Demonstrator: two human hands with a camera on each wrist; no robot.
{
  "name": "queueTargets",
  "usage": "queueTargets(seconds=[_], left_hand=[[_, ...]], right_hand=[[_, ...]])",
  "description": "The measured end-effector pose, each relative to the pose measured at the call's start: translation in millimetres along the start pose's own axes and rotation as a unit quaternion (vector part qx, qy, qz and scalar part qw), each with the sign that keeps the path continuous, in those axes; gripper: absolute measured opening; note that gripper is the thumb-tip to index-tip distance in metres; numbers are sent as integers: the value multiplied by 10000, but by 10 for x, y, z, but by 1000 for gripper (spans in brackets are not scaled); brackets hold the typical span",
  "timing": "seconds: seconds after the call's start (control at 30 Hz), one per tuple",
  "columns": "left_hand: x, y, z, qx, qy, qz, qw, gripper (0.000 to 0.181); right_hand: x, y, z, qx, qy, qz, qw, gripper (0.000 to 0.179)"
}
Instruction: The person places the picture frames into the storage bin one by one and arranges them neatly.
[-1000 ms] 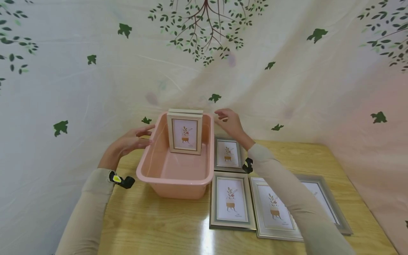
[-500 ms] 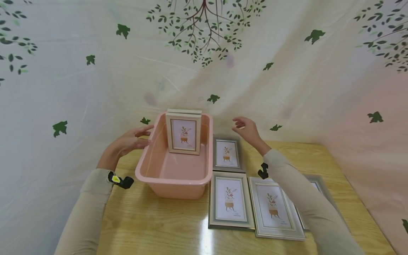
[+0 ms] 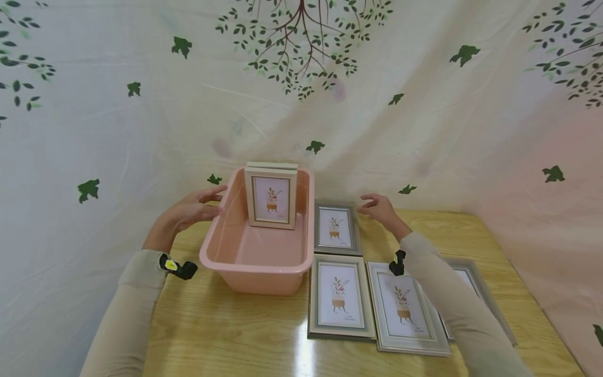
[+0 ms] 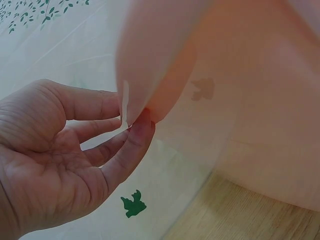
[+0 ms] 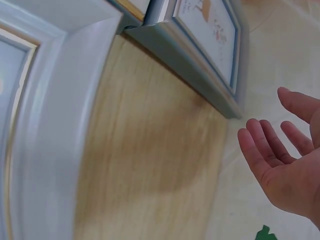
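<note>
A pink plastic basin (image 3: pixel 264 281) stands on the table, and my left hand (image 3: pixel 190 209) pinches the rim on its left side. The left wrist view shows the thumb and fingers on both faces of that rim. Inside, at the far end, a cream picture frame (image 3: pixel 253 220) with a plant print stands upright, another frame (image 3: pixel 272 165) behind it. My right hand (image 3: pixel 382 212) holds nothing; its fingers are loosely bent in the right wrist view. It hovers right of the small grey picture frame (image 3: pixel 335 228), which lies face up beside the basin.
Nearer me lie a champagne-coloured frame (image 3: pixel 340 296), a silver frame (image 3: pixel 405 309) and a grey frame (image 3: pixel 487 290) partly hidden under my right sleeve. A printed cloth (image 3: pixel 264 120) hangs behind the wooden table (image 3: pixel 226 335).
My right hand has moved from the basin's right rim rightward and down past the small grey frame. My left hand, the basin and the frames have stayed in place.
</note>
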State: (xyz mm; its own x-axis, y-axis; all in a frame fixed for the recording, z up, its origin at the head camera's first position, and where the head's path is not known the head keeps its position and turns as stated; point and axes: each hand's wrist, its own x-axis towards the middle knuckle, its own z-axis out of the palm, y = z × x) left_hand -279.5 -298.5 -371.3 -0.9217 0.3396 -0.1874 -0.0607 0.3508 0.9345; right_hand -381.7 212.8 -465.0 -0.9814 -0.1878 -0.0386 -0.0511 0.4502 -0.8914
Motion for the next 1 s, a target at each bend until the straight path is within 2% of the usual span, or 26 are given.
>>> queueTargets(seconds=[0.2, 0.4, 0.67, 1.0], left_hand=[[0, 1, 4, -4, 14, -9, 10000, 81], [4, 1, 8, 56, 29, -6, 10000, 81], [0, 7, 20, 6, 68, -40, 10000, 80], [-10, 11, 18, 3, 42, -13, 10000, 81]], right_hand=[[-39, 104, 50, 369, -217, 412, 9982, 54], [-55, 165, 122, 250, -264, 677, 9970, 55], [-9, 322, 209, 639, -201, 695, 9953, 54], [-34, 368, 282, 652, 88, 612, 9960, 52]])
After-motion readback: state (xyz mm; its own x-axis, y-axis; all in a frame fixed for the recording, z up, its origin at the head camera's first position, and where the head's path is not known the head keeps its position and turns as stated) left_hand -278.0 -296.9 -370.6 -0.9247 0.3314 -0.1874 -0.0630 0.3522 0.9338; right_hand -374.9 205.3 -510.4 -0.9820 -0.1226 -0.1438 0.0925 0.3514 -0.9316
